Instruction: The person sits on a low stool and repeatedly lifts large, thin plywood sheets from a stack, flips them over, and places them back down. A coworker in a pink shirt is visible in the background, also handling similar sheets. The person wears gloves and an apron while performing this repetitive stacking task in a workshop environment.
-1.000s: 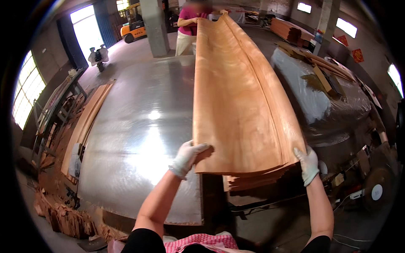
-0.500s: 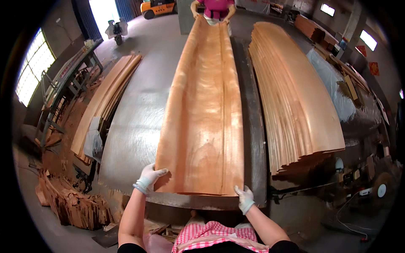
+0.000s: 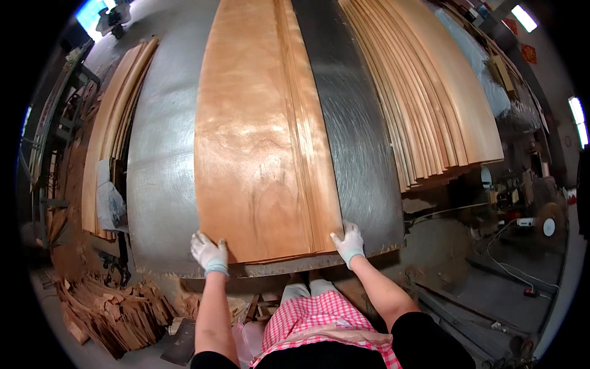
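Note:
A long reddish-brown wood veneer sheet [image 3: 252,154] lies lengthwise on a grey metal-topped table [image 3: 161,166], a raised fold running along its right part. My left hand [image 3: 210,251], in a white glove, holds the near left corner, the fingers at the sheet's edge. At the near right corner my right hand [image 3: 349,243], also gloved, pinches the edge between thumb and fingers. The fingertips under the sheet are hidden. Its far end runs out of view.
A tall stack of veneer sheets [image 3: 430,92] stands right of the table, and a smaller stack [image 3: 110,135] stands left. Broken veneer scraps [image 3: 117,310] are heaped on the floor at lower left. A white cable [image 3: 498,249] trails at the right.
The sheet has come down flatter onto the table, its deep trough mostly gone. Both hands have stayed at its near corners. The view has tilted down, and the co-worker is out of sight.

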{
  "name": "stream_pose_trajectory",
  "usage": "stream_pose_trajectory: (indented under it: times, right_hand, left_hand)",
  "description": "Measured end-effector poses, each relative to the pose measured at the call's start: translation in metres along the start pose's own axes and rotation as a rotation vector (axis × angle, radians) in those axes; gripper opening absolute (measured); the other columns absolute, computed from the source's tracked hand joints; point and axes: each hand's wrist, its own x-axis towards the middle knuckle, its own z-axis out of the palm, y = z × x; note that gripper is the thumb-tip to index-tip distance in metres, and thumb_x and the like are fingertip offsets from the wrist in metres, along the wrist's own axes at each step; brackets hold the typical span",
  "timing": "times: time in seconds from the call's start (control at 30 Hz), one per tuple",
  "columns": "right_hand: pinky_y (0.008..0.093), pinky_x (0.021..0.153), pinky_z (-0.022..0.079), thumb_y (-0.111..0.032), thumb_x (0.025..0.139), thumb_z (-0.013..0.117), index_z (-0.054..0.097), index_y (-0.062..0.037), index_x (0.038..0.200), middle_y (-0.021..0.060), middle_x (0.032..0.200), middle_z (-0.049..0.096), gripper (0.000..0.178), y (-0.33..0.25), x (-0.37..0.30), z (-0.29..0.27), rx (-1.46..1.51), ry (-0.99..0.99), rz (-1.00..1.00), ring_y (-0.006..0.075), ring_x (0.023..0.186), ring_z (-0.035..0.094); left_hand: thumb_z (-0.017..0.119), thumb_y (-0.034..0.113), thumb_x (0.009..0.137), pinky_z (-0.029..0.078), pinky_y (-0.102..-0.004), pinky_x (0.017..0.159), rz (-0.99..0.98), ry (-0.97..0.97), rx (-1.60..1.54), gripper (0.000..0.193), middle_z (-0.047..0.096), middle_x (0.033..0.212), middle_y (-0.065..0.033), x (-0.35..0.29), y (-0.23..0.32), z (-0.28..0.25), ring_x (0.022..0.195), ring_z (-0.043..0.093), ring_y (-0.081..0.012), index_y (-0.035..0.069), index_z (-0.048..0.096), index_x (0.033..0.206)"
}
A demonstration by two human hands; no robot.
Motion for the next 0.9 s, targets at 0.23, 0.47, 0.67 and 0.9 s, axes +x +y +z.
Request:
stream_pose_trajectory:
  times: [0.23, 0.47, 0.67, 0.9]
  right_hand:
    - [0.0456, 0.094, 0.047, -0.044, 0.078, 0.075, 0.047, 0.0080, 0.126, 0.0302, 0.123, 0.055, 0.075, -0.042, 0.001, 0.021, 0.059, -0.139, 0.159, 0.0406, 0.110, 0.058]
    - [0.0352, 0.075, 0.053, -0.039, 0.077, 0.079, 0.060, 0.0064, 0.112, 0.0181, 0.099, 0.068, 0.061, -0.042, -0.006, 0.045, 0.509, -0.435, 0.277, 0.0254, 0.086, 0.065]
    - [0.0369, 0.084, 0.052, -0.033, 0.081, 0.073, 0.065, 0.0015, 0.112, 0.0175, 0.103, 0.070, 0.048, -0.074, -0.015, 0.035, 0.348, -0.509, 0.065, 0.0277, 0.094, 0.068]
    - [0.0371, 0.080, 0.052, -0.036, 0.086, 0.067, 0.070, -0.0040, 0.105, 0.0168, 0.095, 0.071, 0.038, -0.228, -0.065, 0.026, 0.205, -0.536, -0.412, 0.0297, 0.089, 0.069]
  left_hand:
    - [0.046, 0.049, 0.091, 0.002, -0.0509, 0.117, 0.367, -0.229, 0.021, 0.080, 0.010, 0.157, -0.0251, -0.037, 0.061, 0.054, 0.146, 0.008, -0.0387, 0.003, 0.018, 0.151]
    - [0.044, 0.051, 0.091, 0.001, -0.0517, 0.117, 0.376, -0.201, 0.015, 0.082, 0.008, 0.157, -0.0252, -0.037, 0.046, 0.077, 0.146, 0.007, -0.0389, 0.002, 0.017, 0.151]
    - [0.067, 0.055, 0.077, 0.008, -0.0512, 0.117, 0.464, -0.182, -0.344, 0.103, 0.013, 0.155, -0.0279, -0.029, 0.035, 0.053, 0.145, 0.013, -0.0404, -0.002, 0.020, 0.149]
    - [0.080, 0.052, 0.065, 0.024, -0.0447, 0.114, 0.708, -0.104, -0.692, 0.114, 0.034, 0.146, -0.0256, -0.045, -0.009, -0.004, 0.137, 0.031, -0.0387, -0.010, 0.024, 0.143]
